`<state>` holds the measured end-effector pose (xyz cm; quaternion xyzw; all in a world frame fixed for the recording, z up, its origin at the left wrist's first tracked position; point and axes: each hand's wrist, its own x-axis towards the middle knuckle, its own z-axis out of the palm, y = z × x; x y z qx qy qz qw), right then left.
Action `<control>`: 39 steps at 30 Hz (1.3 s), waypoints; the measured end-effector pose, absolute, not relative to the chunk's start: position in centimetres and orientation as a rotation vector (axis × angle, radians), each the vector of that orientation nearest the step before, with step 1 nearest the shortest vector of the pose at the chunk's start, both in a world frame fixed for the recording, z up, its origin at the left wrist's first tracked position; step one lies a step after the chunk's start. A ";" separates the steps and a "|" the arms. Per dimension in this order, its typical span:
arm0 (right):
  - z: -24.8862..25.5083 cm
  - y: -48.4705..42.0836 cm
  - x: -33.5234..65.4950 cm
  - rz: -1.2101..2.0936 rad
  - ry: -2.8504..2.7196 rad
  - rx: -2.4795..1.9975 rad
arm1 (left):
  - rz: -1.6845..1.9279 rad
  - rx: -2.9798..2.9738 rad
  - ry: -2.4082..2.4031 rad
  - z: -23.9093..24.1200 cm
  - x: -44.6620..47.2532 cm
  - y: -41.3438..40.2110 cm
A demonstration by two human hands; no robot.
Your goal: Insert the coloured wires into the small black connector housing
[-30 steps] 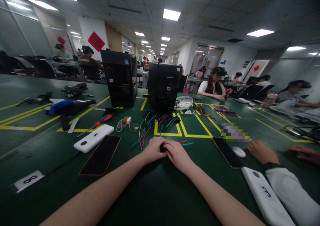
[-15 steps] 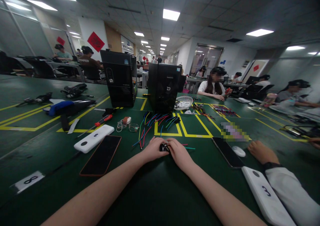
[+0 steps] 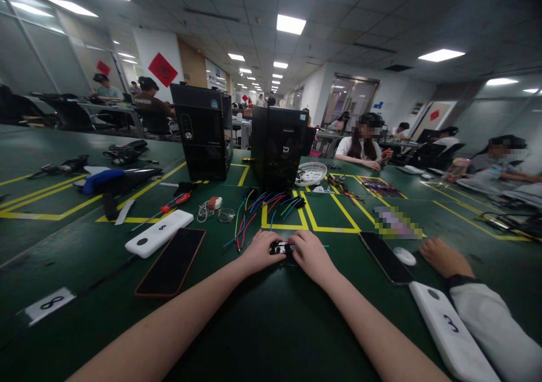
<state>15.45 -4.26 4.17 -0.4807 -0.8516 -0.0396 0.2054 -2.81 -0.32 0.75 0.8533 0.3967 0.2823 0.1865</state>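
though small, one part [image 3: 280,247], two hands [image 3: 261,252] [image 3: 312,257]

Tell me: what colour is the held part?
The held part is black with whitish patches; the head view shows it.

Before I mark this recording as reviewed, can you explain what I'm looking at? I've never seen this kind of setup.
There is no machine working here: the two bare hands reaching in from the bottom belong to the person wearing the camera. It sits on their head, looking forward and down.

The left hand grips a small black-and-silver piece, too small to identify. The right hand has its fingertips close against the other end.

On the green table, coloured wires lie just beyond the hands, in front of two black computer cases. To the left are a dark phone, a white box marked 8, a red-handled screwdriver and glasses. The hand at right, in a white sleeve, is another person's.
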 end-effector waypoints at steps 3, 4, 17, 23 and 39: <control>3.5 -3.5 16.0 -0.159 -2.426 -1.421 | 0.750 2.416 1.098 0.7 -2.8 -0.3; 3.3 -3.4 16.1 -0.165 -2.437 -1.429 | 0.736 2.413 1.101 0.7 -2.9 -0.3; 3.6 -3.4 16.2 -0.088 -2.226 -1.424 | 0.683 2.361 1.136 1.1 -2.9 -0.3; 5.1 -4.8 15.9 0.052 -2.453 -1.204 | 0.742 2.383 1.127 0.7 -2.9 -0.2; 2.1 -3.2 13.3 0.200 -2.050 -1.450 | 0.693 2.427 1.112 1.2 -2.5 -0.6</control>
